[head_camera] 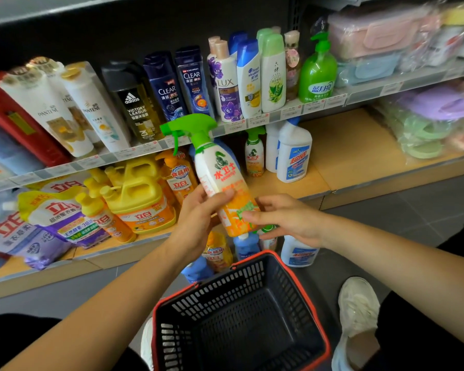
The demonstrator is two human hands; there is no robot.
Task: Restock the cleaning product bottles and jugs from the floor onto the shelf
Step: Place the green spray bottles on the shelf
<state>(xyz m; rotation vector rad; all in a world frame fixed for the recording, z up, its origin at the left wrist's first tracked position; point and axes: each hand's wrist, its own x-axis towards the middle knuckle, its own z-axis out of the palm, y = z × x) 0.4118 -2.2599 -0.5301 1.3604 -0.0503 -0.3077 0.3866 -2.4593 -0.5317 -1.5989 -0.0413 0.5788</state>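
While the left grip (198, 218) wraps the sprayer (220, 178) at mid-body, thumb across the label and fingers curled behind, the right grip (289, 220) lies spread, straight fingertips touching the orange lower end from 3 o'clock, not closed round it

Sprayer is off the floor (413, 210), held in air before the lower shelf (346, 145), above the far rim of the basket (324, 330). Long axis tilted: green trigger head at 11 o'clock, base at 5 o'clock, nozzle pointing to 9 o'clock. Left grip looks to carry the weight; right only steadies.

Key relation: likely slot sits at 1 o'clock from the left grip, on the wooden board beside a twin (254, 156) standing upright, with a white jug (295, 156) at the twin's 3 o'clock. Bare board runs on toward 3 o'clock. Left has the hold, yet the right arm is nearer that side.

Judgement: head needs swinging from 11 to 12 o'clock, then the bottle goes forward to 1 o'clock; a hand-over to the right would shorten the reach. Risk: trigger head snagging the upper shelf edge (233, 127) just behind it.

Floor bottles (299, 253) wait at 6 o'clock of the sprayer; task looks partway
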